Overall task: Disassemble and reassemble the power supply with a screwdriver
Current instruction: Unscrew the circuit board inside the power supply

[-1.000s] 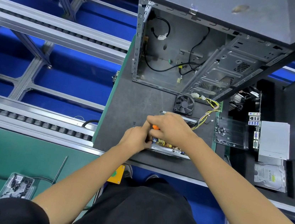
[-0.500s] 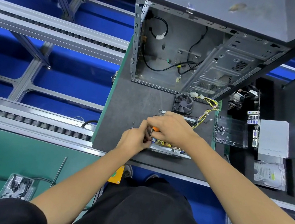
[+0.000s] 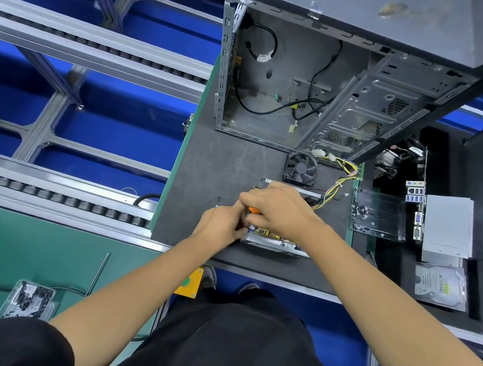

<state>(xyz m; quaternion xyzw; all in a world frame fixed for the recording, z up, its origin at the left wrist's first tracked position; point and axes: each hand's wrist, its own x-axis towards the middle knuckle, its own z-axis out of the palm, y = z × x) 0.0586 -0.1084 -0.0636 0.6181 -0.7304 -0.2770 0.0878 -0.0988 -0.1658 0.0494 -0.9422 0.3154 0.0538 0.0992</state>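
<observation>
The power supply [image 3: 272,241] lies opened on a dark grey mat [image 3: 206,160], at its near edge. Over the unit, the right hand [image 3: 276,208] grips an orange-handled screwdriver [image 3: 253,211]; the left hand [image 3: 223,223] pinches near its tip, contents not discernible. Behind the unit stands an open computer case [image 3: 307,84]; left of it run conveyor rails [image 3: 83,48] over blue flooring.

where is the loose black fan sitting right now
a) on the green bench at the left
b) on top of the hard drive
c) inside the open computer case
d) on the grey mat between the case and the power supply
d: the fan lies flat on the grey mat, just in front of the open computer case and just behind the power supply that both hands work on.
</observation>
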